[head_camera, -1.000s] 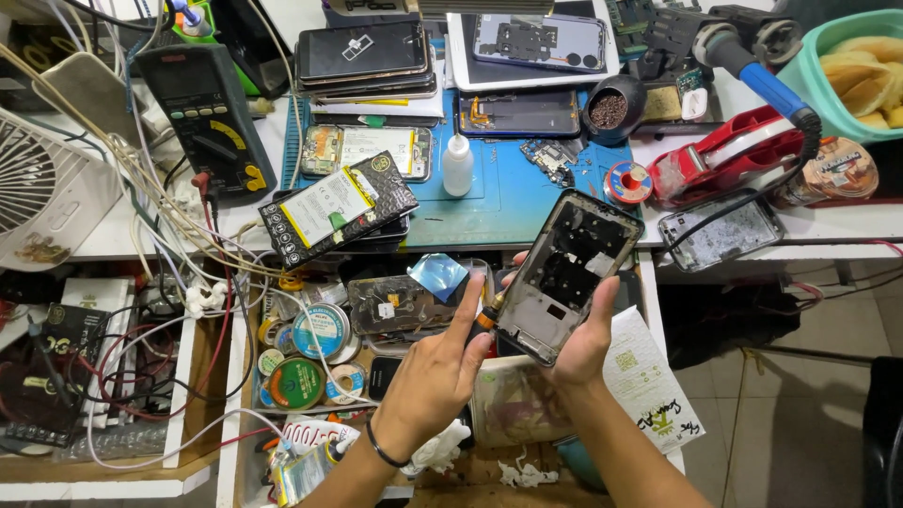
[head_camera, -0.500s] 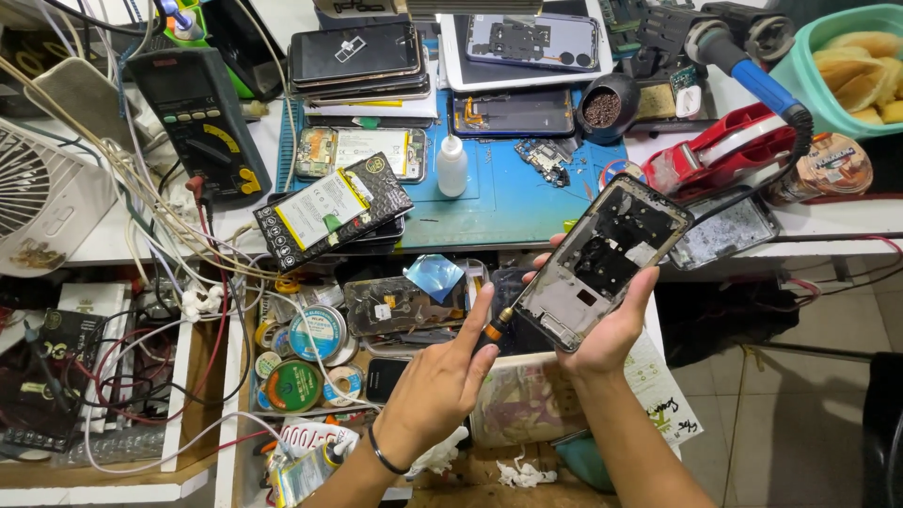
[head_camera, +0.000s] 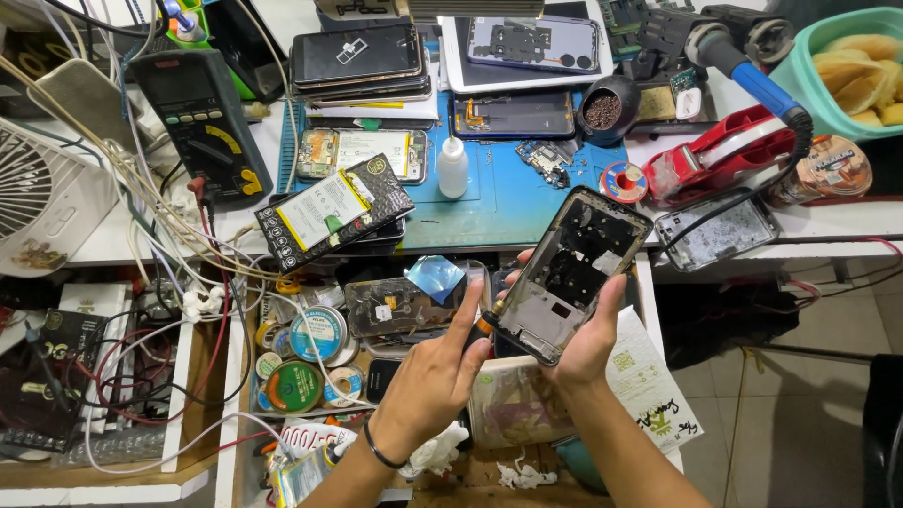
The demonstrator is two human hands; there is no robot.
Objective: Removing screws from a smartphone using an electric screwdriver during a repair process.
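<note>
Over a crowded repair bench, the right hand [head_camera: 588, 343] cradles an opened phone frame [head_camera: 574, 273] (back cover off, insides bare), fingers curled round its lower edge, tilting it above an open drawer [head_camera: 649, 292]. The left hand [head_camera: 435, 381] pinches a small screwdriver [head_camera: 483, 325], tip at the frame's bottom corner, forefinger extended. A blue work mat [head_camera: 508, 202] and a multimeter [head_camera: 202, 122] lie beyond

On the blue mat we see a black battery pack [head_camera: 334, 212] bearing a white and yellow label. Behind it, dark phone screens [head_camera: 357, 56] lie stacked. A grey multimeter [head_camera: 202, 122] with a blank display stands at left. A white printed paper bag [head_camera: 649, 381] lies beside our right forearm.
</note>
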